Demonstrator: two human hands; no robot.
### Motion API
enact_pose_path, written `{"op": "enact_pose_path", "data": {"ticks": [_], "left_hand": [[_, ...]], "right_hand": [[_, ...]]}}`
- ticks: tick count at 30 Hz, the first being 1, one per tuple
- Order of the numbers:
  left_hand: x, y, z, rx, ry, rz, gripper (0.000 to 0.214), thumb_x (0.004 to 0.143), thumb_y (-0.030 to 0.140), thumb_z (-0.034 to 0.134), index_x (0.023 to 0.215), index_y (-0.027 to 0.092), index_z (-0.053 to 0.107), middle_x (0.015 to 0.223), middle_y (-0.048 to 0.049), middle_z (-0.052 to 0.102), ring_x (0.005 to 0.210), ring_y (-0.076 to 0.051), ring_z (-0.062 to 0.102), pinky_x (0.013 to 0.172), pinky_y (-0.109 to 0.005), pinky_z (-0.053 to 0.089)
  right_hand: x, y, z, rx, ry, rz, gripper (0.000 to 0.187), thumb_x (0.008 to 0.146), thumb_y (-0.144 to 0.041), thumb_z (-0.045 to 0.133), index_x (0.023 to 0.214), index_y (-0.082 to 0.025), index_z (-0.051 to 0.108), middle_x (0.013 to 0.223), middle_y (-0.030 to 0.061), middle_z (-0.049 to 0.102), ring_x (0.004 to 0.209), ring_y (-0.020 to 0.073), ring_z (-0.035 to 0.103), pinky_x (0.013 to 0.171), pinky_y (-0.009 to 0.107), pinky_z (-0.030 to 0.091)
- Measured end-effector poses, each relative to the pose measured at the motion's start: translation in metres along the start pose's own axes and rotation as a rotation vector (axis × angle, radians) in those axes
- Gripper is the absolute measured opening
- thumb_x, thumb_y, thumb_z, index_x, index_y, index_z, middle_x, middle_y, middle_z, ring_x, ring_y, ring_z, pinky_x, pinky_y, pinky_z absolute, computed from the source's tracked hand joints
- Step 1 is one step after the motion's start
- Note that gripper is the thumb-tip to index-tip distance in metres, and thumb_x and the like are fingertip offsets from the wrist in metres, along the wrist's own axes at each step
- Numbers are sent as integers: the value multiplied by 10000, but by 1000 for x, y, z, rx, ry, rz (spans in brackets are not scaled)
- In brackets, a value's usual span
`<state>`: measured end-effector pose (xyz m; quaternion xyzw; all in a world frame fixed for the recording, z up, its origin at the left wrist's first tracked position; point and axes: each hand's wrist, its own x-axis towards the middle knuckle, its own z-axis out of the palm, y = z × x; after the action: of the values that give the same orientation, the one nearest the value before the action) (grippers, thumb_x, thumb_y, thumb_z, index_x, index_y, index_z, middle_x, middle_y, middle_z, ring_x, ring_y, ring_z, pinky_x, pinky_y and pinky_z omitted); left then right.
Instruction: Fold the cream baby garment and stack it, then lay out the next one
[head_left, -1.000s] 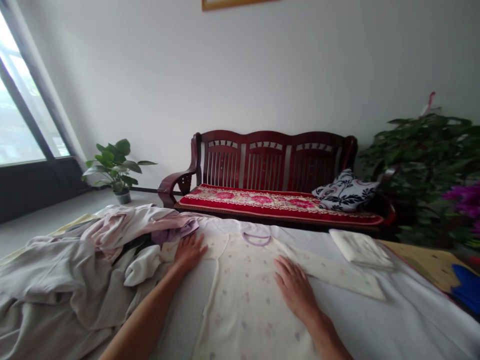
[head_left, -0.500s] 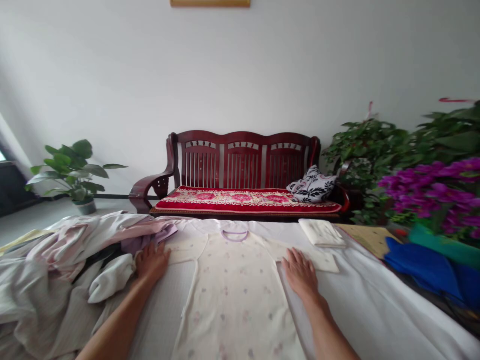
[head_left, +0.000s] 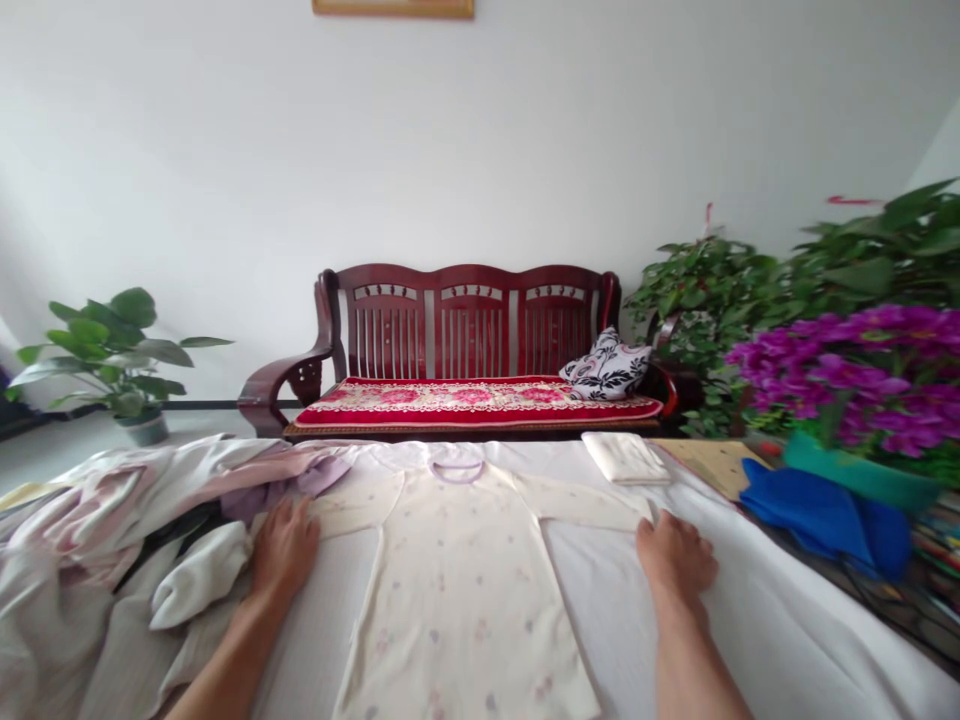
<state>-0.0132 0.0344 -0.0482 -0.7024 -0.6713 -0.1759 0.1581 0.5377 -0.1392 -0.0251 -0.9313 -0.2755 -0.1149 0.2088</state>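
1. Cream floral baby top (head_left: 465,570) lies flat on white sheet (head_left: 750,620), sleeves out L & R.
2. Left hand (head_left: 283,548): palm down on L sleeve end, fingers flat, close together.
3. Right hand (head_left: 675,556): at R cuff, fingers curled; pinching or not, I can't tell.
4. My read: thin, light, floppy knit. Best taken at cuffs or shoulders.

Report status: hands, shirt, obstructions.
Left hand flat at left sleeve. Right hand at right cuff, grip unclear. Cream shirt spread flat. Clothes pile crowds left hand.

Left hand (head_left: 283,545) and right hand (head_left: 675,556) press the garment's (head_left: 465,580) sleeve ends flat.
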Motion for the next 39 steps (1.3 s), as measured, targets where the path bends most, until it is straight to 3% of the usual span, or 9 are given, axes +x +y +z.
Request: {"op": "enact_pose_path", "data": {"ticks": [9, 12, 18, 24, 27, 30, 32, 35, 39], "left_hand": [[-8, 0, 5, -266, 18, 27, 436, 869, 199, 375, 1257, 193, 575, 1305, -86, 583, 1260, -228, 497, 1111, -373, 377], [-9, -1, 7, -330, 33, 19, 442, 864, 218, 361, 1241, 159, 584, 1287, -107, 591, 1221, -240, 526, 1092, -382, 398], [-10, 4, 7, -380, 0, 22, 472, 852, 225, 371, 1285, 174, 554, 1294, -75, 595, 1167, -257, 569, 1038, -373, 440], [-10, 17, -6, -463, 63, 67, 468, 867, 232, 325, 1270, 207, 562, 1295, -56, 602, 1167, -219, 574, 1024, -327, 437], [-12, 24, -13, -495, 104, 114, 461, 882, 252, 315, 1259, 205, 575, 1280, -49, 614, 1152, -217, 582, 1005, -314, 447], [-16, 30, -16, -517, 119, 162, 451, 903, 253, 308, 1262, 199, 576, 1269, -55, 618, 1139, -215, 588, 994, -319, 453], [-18, 33, -17, -551, 121, 175, 439, 909, 253, 312, 1251, 207, 584, 1256, -54, 623, 1136, -211, 590, 994, -319, 452], [-19, 45, -20, -627, 106, 169, 412, 900, 268, 338, 1202, 226, 615, 1207, -52, 643, 1113, -218, 598, 979, -334, 461], [-11, 92, -35, -755, -38, 147, 355, 892, 284, 375, 1076, 229, 673, 1084, -45, 686, 915, -202, 651, 846, -317, 508]], "right_hand": [[13, 1, -7, -52, -154, 39, 446, 849, -415, 440, 1116, -157, 687, 1066, 221, 689, 994, 397, 616, 763, 488, 428], [16, 0, -8, -41, -192, 51, 419, 818, -388, 462, 1090, -185, 708, 1050, 214, 696, 984, 396, 626, 771, 500, 432], [15, -18, -7, 178, -38, -12, 443, 808, -314, 439, 1173, -229, 676, 1019, 158, 685, 877, 304, 652, 694, 396, 464], [-12, -80, -1, 640, 85, -291, 455, 769, -354, 474, 1107, -135, 687, 876, 111, 650, 826, 252, 608, 800, 369, 492], [-42, -115, 1, 879, -102, -434, 474, 802, -446, 509, 1131, -141, 662, 898, 104, 679, 801, 236, 632, 779, 349, 519], [-60, -129, 0, 1041, -367, -532, 546, 854, -546, 489, 1214, -158, 623, 1089, 127, 700, 967, 247, 659, 857, 343, 521], [-58, -123, 0, 1059, -375, -476, 579, 890, -582, 423, 1236, -158, 611, 1139, 136, 696, 1044, 252, 650, 915, 352, 501], [-39, -98, 6, 964, -225, -333, 606, 917, -576, 318, 1232, -149, 611, 1085, 141, 716, 1046, 263, 653, 931, 376, 486], [-20, -67, 23, 743, -127, -281, 558, 896, -483, 295, 1164, -148, 652, 1143, 150, 698, 1099, 277, 625, 943, 395, 471]]}}
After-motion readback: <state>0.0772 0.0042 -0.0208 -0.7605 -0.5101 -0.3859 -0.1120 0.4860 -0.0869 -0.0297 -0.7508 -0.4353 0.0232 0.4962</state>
